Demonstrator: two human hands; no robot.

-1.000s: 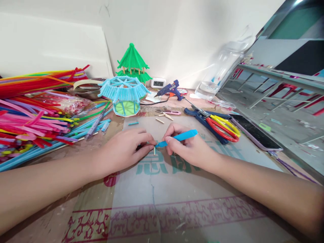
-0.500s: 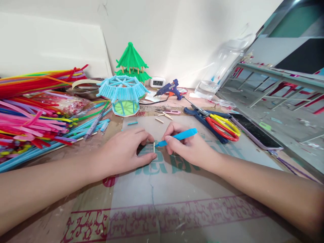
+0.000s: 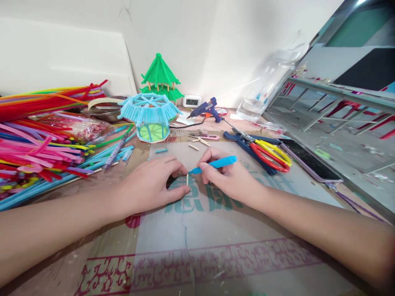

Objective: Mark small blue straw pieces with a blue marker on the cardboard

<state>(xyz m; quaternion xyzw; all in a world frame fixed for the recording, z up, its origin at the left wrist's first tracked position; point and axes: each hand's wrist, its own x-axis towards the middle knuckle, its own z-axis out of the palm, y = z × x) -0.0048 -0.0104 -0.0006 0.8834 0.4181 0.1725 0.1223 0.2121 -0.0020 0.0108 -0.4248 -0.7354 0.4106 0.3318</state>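
Note:
Between thumb and forefinger, my left hand (image 3: 154, 183) pinches a short pale wooden stick (image 3: 187, 179) by its two ends, just above the sheet. My right hand (image 3: 225, 174) grips a blue marker (image 3: 220, 163) like a pen, its tip touching the upper part of the stick. Beyond my hands lie a short blue stick (image 3: 161, 151) and a few plain stick pieces (image 3: 194, 146). A light-blue pipe-cleaner roof model (image 3: 149, 109) with a green base stands behind them, in front of a green pavilion model (image 3: 159, 72).
Bundles of coloured pipe cleaners (image 3: 37, 152) fill the left side. A blue glue gun (image 3: 208, 109), small clock (image 3: 191, 101), clear water jug (image 3: 256, 98), pliers (image 3: 253, 154), red-and-yellow-handled scissors (image 3: 271, 154) and phone (image 3: 308, 160) lie behind and to the right.
The marker tip has moved up along the stick toward its far end, and the marker lies at a flatter angle. My left hand holds the stick in nearly the same place.

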